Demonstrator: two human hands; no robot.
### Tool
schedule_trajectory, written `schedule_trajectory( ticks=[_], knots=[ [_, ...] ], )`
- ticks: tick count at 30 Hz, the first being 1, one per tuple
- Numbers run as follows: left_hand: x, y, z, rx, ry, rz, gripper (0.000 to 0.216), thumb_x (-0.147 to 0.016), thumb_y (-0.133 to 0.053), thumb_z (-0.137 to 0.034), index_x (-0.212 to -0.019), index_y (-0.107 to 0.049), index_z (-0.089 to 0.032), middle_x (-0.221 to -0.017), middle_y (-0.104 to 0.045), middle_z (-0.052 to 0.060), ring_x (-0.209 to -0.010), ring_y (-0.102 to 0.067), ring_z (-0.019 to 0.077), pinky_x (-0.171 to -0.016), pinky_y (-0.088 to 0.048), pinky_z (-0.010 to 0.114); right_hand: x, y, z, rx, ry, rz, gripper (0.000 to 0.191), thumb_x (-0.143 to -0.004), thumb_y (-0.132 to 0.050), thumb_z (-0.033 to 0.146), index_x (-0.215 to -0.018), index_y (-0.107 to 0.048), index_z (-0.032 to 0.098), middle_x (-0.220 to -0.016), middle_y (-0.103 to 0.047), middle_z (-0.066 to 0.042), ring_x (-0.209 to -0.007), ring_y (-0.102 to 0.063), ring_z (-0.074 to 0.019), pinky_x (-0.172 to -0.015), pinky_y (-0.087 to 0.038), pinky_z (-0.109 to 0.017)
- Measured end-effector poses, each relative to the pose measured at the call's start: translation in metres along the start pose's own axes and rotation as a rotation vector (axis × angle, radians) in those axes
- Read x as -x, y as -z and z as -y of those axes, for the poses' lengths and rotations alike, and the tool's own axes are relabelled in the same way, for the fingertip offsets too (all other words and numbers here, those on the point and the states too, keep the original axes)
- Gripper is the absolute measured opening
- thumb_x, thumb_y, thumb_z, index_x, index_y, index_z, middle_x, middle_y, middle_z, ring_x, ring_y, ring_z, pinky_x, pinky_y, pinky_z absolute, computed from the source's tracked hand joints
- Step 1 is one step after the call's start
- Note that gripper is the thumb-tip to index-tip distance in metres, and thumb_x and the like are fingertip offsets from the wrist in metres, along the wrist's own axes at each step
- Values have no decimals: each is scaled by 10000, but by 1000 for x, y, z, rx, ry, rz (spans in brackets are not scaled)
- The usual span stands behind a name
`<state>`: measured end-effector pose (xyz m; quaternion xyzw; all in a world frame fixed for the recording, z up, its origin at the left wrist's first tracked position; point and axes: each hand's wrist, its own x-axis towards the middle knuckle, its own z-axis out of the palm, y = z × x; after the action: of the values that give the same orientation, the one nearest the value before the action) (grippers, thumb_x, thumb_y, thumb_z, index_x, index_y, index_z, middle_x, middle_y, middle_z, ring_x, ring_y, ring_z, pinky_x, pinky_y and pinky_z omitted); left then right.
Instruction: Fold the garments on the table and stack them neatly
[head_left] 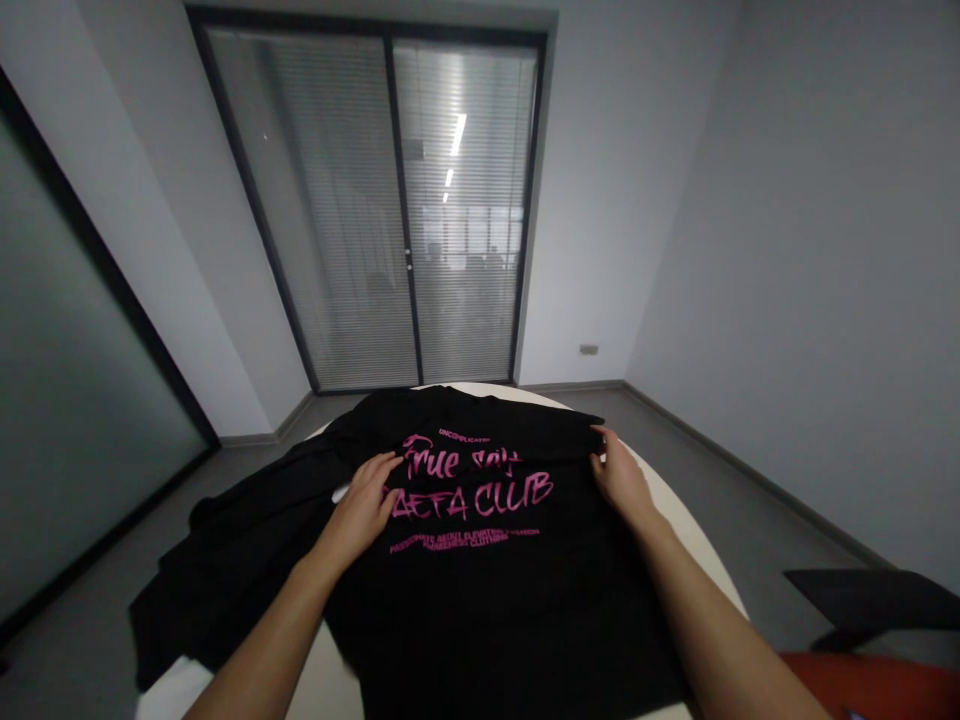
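A black T-shirt (pixel 480 580) with pink lettering lies spread over a white round table (pixel 694 530). My left hand (pixel 365 500) rests flat on the shirt at the left end of the print, fingers stretched out. At the shirt's right edge, my right hand (pixel 619 475) has its fingers closed on a fold of the black cloth. More black cloth (pixel 225 560) hangs off the table to the left.
A dark chair back (pixel 874 595) and something orange-red (pixel 877 685) sit at the lower right. Glass doors with blinds (pixel 397 210) stand behind the table. Grey floor surrounds the table on both sides.
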<state>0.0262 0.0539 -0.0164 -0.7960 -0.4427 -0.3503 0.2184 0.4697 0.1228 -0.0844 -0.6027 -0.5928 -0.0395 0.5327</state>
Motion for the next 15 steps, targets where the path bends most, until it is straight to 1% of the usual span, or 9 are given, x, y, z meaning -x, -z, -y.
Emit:
schedule_trajectory(
  ticks=[3, 5, 7, 9, 10, 12, 14, 15],
  knots=[
    [-1, 8, -9, -21, 1, 11, 425, -907, -547, -242, -1332, -528, -234, -1434, -484, 93, -1354, -428, 274, -1147, -378, 489, 4, 3, 10, 38, 45, -37, 572, -893, -446, 181, -1456, -346, 187, -1246, -575, -150, -1092, -596, -280, -885, -482, -385],
    [-4, 17, -19, -48, 8, 41, 352, -889, -568, -237, -1240, -594, -238, -1365, -529, 84, -1287, -477, 276, -1104, -410, 470, 10, 8, 21, 100, 85, -51, 584, -876, -471, 171, -1448, -358, 166, -1275, -539, -170, -1125, -570, -292, -898, -476, -391],
    [-6, 28, -31, -90, 27, 88, 223, -878, -589, -255, -1087, -663, -241, -1223, -598, 71, -1165, -535, 277, -1023, -446, 453, 17, 16, 39, 152, 146, -41, 468, -876, -511, 204, -1340, -472, 161, -1237, -542, -163, -1112, -561, -294, -904, -470, -390],
    [-9, 39, -45, -97, 38, 168, 146, -884, -593, -297, -972, -697, -244, -1081, -640, 57, -1050, -563, 265, -944, -455, 425, 26, 25, 60, 149, 222, 37, 245, -901, -539, 285, -1119, -586, 184, -1130, -571, -125, -1032, -577, -268, -876, -473, -369],
    [-10, 44, -52, -55, 35, 236, 145, -890, -592, -321, -933, -706, -243, -1022, -654, 48, -998, -575, 248, -913, -454, 398, 31, 28, 71, 144, 254, 73, 183, -904, -551, 313, -1034, -603, 195, -1093, -572, -109, -1004, -578, -257, -855, -472, -357],
    [-9, 53, -65, 110, 43, 449, 163, -874, -623, -368, -905, -718, -239, -953, -674, 28, -929, -599, 212, -864, -460, 336, 40, 33, 92, 115, 309, 138, 151, -910, -560, 338, -961, -605, 203, -1027, -574, -87, -959, -577, -238, -809, -463, -333],
    [-6, 61, -76, 279, 100, 694, 235, -783, -728, -409, -946, -725, -239, -964, -692, 8, -929, -619, 197, -835, -472, 291, 49, 33, 106, 29, 408, 297, 142, -914, -570, 343, -951, -610, 213, -977, -581, -59, -907, -579, -208, -778, -452, -306],
    [-4, 65, -80, 333, 140, 802, 338, -709, -790, -422, -987, -723, -242, -992, -697, 2, -951, -625, 202, -830, -479, 280, 53, 32, 110, -23, 467, 399, 145, -909, -589, 353, -957, -616, 218, -973, -587, -48, -902, -579, -199, -780, -449, -297]
  ],
)
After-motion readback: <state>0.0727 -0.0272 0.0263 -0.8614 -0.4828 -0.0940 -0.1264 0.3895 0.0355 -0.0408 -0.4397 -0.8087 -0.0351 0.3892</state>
